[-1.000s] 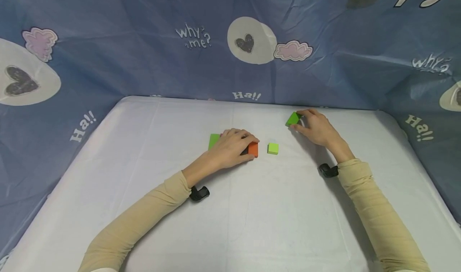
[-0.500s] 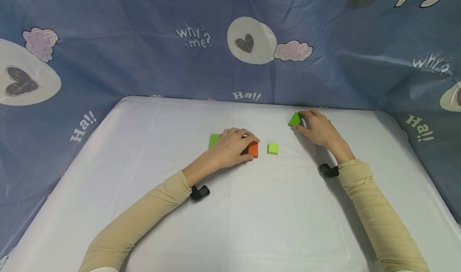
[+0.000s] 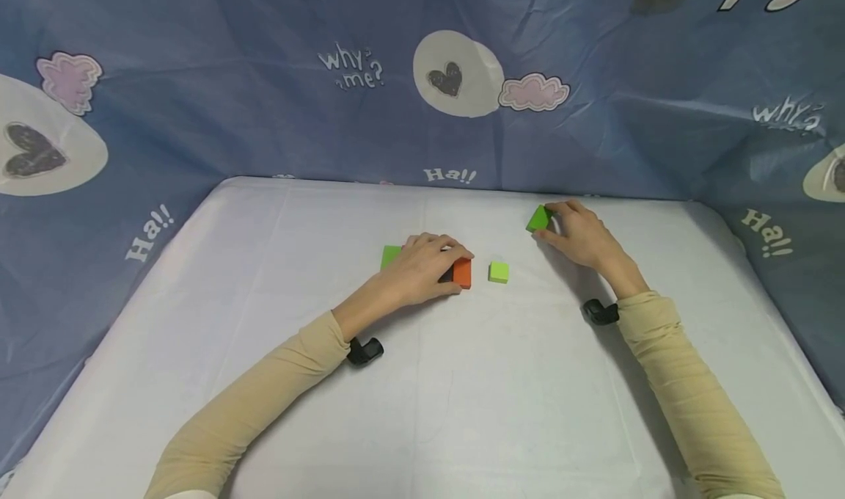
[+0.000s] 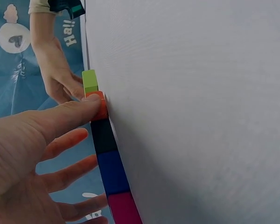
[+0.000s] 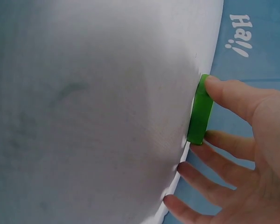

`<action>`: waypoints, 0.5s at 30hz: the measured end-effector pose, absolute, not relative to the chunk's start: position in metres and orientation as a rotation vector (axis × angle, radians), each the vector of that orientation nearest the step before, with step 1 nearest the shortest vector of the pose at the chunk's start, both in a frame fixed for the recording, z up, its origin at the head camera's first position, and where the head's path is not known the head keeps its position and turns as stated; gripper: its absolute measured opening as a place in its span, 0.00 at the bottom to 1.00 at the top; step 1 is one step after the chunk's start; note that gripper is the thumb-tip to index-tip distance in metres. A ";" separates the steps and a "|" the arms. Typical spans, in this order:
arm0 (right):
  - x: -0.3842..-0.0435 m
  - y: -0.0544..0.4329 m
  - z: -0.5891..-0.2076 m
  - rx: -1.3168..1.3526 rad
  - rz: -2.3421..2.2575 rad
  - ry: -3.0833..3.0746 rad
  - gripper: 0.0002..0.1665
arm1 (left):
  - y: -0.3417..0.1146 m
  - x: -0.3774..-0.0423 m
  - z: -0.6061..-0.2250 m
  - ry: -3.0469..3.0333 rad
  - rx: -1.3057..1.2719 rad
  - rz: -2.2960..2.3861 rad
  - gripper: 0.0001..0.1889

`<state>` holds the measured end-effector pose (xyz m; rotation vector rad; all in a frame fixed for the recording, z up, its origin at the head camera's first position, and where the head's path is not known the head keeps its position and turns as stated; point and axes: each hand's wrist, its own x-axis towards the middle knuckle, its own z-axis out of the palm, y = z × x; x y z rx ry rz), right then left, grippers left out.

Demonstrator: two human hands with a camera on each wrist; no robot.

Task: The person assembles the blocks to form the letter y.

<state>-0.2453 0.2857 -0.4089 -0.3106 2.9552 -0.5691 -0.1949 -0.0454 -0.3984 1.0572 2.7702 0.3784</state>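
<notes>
The right hand (image 3: 584, 236) pinches a green block (image 5: 201, 111), fingers slightly parted around it. The left hand (image 3: 419, 271), fingers spread, holds an orange block (image 3: 463, 274) beside a black block (image 4: 105, 136). Just past its fingertips, a lime cube (image 3: 499, 272) rests on the worktop (image 3: 422, 381).

My head view is bright and even, with soft shadows on the table (image 3: 515, 411) beside both sleeves (image 3: 700, 389). The wrist feeds reach me dimmer and bluish: broad shade beside the blocks (image 4: 113, 171) in the left, hazy, dark edges in the right.
</notes>
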 end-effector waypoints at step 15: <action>-0.245 0.285 -0.406 -0.324 -0.560 2.948 0.43 | -0.043 -0.200 -0.402 2.774 0.997 0.298 0.36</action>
